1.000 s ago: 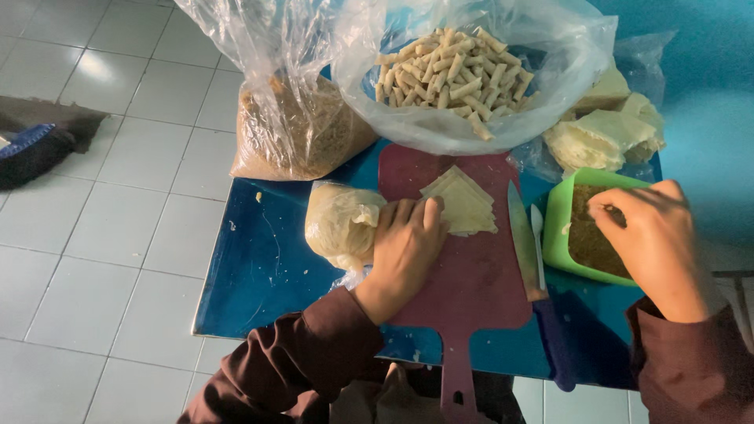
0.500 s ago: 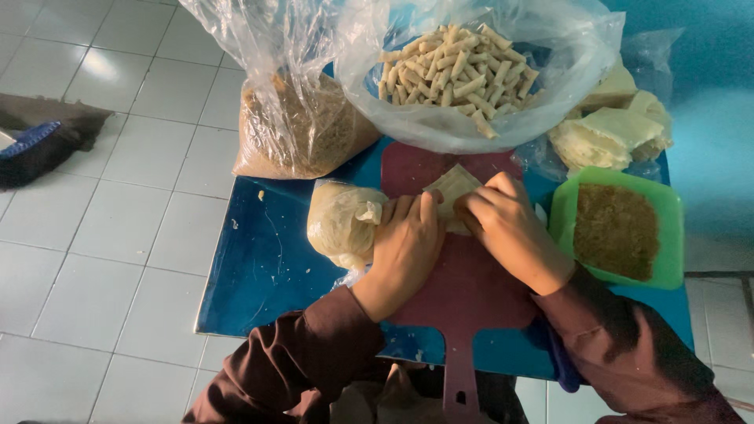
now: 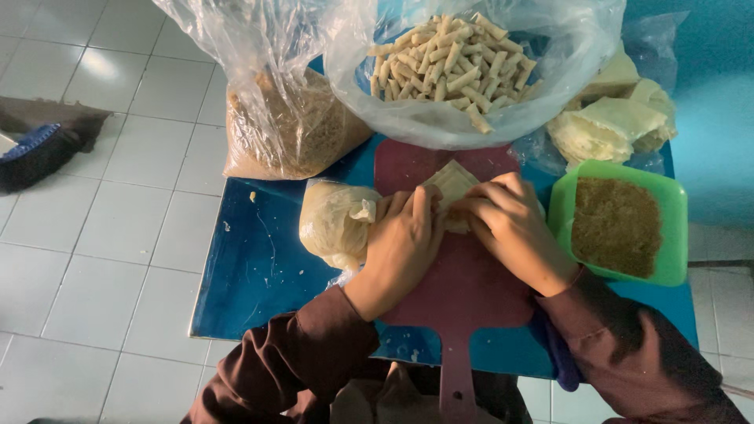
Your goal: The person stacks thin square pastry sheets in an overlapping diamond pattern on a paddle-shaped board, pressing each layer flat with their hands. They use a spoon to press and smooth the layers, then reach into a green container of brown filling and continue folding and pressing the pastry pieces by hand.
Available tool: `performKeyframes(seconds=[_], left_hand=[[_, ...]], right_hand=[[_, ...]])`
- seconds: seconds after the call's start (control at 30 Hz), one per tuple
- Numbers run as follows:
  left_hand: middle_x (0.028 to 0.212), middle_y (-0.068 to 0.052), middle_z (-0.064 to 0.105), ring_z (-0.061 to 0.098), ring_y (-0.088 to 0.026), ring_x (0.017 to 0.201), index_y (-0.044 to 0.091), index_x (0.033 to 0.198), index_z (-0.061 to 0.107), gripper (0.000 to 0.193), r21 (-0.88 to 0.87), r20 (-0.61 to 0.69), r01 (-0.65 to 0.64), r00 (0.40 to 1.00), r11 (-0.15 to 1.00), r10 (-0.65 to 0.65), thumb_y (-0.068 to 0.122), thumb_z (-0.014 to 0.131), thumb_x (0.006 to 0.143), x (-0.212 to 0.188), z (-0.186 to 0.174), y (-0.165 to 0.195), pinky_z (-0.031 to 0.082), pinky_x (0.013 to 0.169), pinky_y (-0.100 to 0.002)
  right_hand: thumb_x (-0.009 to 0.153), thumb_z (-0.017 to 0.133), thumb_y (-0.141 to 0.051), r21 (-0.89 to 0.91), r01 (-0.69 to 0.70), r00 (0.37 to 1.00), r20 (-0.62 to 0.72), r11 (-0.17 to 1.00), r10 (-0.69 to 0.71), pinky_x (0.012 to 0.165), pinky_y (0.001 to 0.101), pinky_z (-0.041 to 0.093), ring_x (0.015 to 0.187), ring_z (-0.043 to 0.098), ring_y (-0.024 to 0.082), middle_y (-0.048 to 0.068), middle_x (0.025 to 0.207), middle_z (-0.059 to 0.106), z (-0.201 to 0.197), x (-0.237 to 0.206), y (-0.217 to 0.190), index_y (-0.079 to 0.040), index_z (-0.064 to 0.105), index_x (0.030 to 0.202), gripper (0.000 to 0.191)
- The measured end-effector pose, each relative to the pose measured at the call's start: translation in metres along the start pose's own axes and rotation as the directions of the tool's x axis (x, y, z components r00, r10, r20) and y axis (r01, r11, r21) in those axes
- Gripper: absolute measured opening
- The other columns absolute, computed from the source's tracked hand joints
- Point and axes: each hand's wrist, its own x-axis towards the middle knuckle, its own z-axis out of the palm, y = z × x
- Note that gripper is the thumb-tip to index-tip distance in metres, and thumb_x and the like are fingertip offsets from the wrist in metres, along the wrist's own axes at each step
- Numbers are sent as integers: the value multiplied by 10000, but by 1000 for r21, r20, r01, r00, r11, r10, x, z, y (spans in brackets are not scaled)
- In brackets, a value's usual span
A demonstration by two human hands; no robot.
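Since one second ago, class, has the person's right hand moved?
Yes. The right hand has left the green tray of brown filling and moved left onto the wrapper on the red cutting board.

From my feed the light is soft and dimmish, with a cool blue cast, brightest on the white floor tiles [image 3: 94, 71] up and left of the blue table [image 3: 259, 259], where a pale sheen glares off the glaze. The clear plastic bags [image 3: 259, 39] above the table catch white highlights. My sleeves below the table sink into dark shadow with little detail. Focus is fair at the centre; the hands look slightly soft, and tile lines bow gently toward the left edge
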Motion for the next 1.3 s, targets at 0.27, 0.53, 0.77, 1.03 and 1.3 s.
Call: performKeyframes(seconds=[0.27, 0.53, 0.77, 1.03, 1.3], left_hand=[[940, -123, 711, 681, -328, 848, 49, 1078, 568, 176, -104, 11, -27, 1000, 994, 29, 158, 660, 975, 4, 9, -5, 514, 794, -439], [912, -129, 701, 706, -329, 847, 62, 1082, 550, 109, -269, 65, -50, 995, 962, 69, 128, 624, 1036, 2, 7, -6, 558, 737, -441], [1070, -124, 646, 714, -330, 899, 50, 1157, 584, 199, -235, 189, -63, 976, 970, 109, 56, 640, 967, 1, 3, -8, 581, 671, -394], [1135, -104, 610, 678, -312, 1060, 40, 1158, 624, 276, -236, 147, -171, 967, 957, 209, 29, 654, 884, 2, 4, -11, 596, 769, -381], [1167, -117, 691, 682, -316, 1095, 64, 1203, 640, 281, -263, 135, -166, 969, 950, 207, 56, 610, 924, -3, 8, -15, 596, 838, -410]], right_hand=[[878, 754, -72, -134, -187, 982, -32, 973, 184, 820, 441, 516, 965, 623, 339, 111, 1011, 619, -9, -11, -13, -37, 680, 956, 112], [918, 671, -139, -139, -408, 890, 156, 902, 427, 704, 506, 525, 857, 651, 434, 178, 1036, 607, -14, -32, -16, -34, 628, 1027, 157], [899, 711, -149, -67, -413, 896, 148, 908, 419, 733, 499, 535, 907, 660, 429, 176, 1039, 632, -6, -30, -6, -41, 610, 1005, 182], [852, 738, -95, -32, -407, 902, 146, 913, 407, 739, 492, 532, 909, 659, 425, 185, 1022, 637, -4, -29, -1, -28, 593, 1006, 222], [871, 719, -38, 169, -398, 917, 110, 902, 384, 735, 425, 543, 917, 707, 363, 159, 974, 687, -11, -22, -5, -13, 573, 1033, 219]])
